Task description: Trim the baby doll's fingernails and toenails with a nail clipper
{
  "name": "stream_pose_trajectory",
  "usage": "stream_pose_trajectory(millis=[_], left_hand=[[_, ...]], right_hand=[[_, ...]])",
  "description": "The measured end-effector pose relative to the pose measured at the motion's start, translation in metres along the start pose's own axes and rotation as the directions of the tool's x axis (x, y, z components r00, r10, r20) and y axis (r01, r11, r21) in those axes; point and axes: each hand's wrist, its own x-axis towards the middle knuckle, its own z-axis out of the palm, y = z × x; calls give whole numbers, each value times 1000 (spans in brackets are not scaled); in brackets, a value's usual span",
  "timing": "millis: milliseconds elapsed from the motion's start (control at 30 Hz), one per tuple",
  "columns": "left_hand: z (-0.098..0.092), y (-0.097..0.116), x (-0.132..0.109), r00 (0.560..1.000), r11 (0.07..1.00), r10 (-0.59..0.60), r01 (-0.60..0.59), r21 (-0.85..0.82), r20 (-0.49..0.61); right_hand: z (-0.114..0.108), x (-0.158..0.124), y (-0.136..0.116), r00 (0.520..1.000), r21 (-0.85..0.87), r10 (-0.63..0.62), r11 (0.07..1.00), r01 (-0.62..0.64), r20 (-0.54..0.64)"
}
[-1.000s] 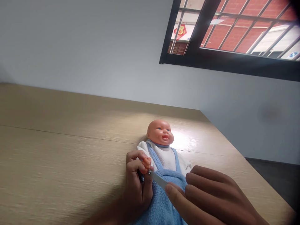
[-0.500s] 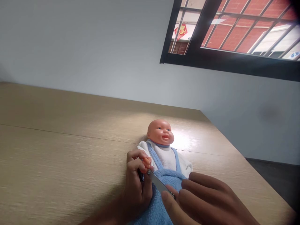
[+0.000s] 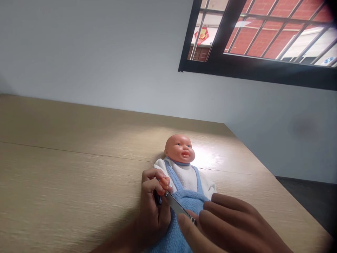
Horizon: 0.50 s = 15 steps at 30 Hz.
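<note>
A bald baby doll (image 3: 180,149) in a white top and fuzzy blue overalls (image 3: 191,201) lies face up on the wooden table (image 3: 79,168). My left hand (image 3: 154,203) is closed around the doll's small hand (image 3: 164,182), with the doll's fingers poking out. Between thumb and fingers, my right hand (image 3: 226,221) pinches a flat silver nail clipper (image 3: 177,205). The clipper's head end meets the doll's fingers beside my left thumb. Its jaws are too small to make out.
Behind the table stands a plain grey wall (image 3: 92,52) with a dark-framed, barred window (image 3: 205,66) at the upper right. The table's right edge (image 3: 263,164) slants down towards a dark floor (image 3: 305,196).
The clipper has tilted slightly in my right hand, and my right thumb has shifted a little to the left. My left hand and the doll look almost unchanged.
</note>
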Motion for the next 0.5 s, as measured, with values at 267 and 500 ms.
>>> stream_pose_trajectory(millis=[267, 500], left_hand=[[5, 3, 2, 995, 999, -37, 36, -10, -94], [4, 3, 6, 996, 1000, 8, -7, 20, -85]], right_hand=[[-6, 1, 8, 999, 125, -7, 992, 11, -39], [-13, 30, 5, 987, 166, -64, 985, 39, 145]])
